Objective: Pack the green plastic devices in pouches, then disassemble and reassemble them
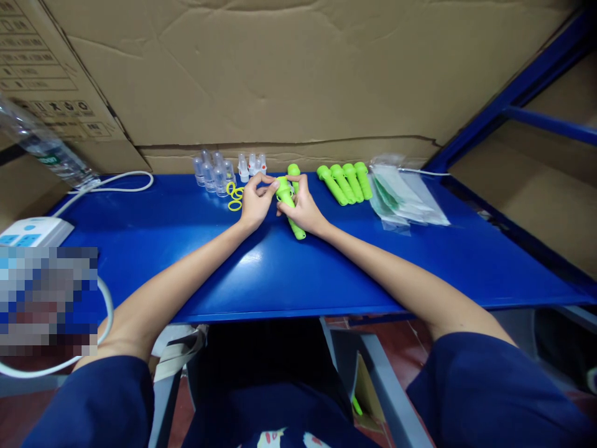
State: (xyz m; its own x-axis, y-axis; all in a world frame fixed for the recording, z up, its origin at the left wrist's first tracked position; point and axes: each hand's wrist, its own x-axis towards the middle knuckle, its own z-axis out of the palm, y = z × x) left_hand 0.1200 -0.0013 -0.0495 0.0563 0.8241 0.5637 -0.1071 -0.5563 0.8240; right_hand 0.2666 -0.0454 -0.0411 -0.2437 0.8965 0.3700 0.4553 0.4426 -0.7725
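Both hands work on one lime-green flashlight body, tilted with its wide end away from me. My right hand is wrapped round its barrel just below the head. The fingers of my left hand pinch at the rim of the wide end, where a yellow ring seems to sit; the fingertips hide part of it. Beside my left hand lie several loose yellow rings. Another green flashlight body lies just behind my hands. Farther right, several more green flashlight bodies lie side by side.
Several clear plastic caps and small white pieces with clear domes stand at the back. Right of the green row lie plastic bags. A white power strip, cables and a plastic bottle are at left. Cardboard walls the back.
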